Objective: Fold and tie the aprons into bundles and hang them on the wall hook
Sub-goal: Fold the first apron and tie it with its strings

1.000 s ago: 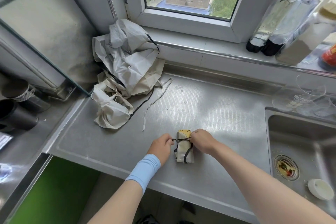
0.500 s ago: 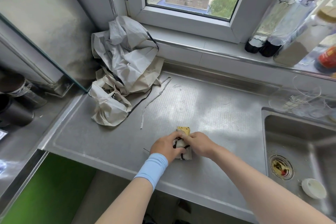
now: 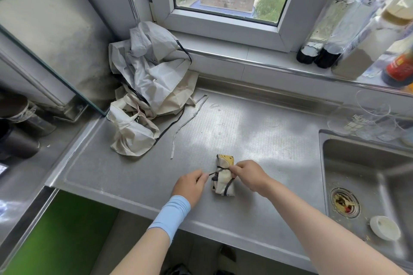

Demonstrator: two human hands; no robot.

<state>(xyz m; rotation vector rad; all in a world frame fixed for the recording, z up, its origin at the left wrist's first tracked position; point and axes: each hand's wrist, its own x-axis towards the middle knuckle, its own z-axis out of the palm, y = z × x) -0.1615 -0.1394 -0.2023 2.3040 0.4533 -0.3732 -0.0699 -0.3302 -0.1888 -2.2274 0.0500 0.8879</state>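
Steel counter [image 3: 257,140] lies bare around the apron bundle [image 3: 223,179]; left hand [image 3: 190,186] and right hand [image 3: 250,176] each pinch its black tie [image 3: 218,171], sink [image 3: 366,163] just beside.

A stainless steel counter [image 3: 257,131] is seen, with a sink [image 3: 366,176] set into it. Well left of the sink, at the back corner, a heap of crumpled aprons [image 3: 147,87] is piled. Nearer the sink, a small rolled apron bundle [image 3: 223,179] is laid flat.
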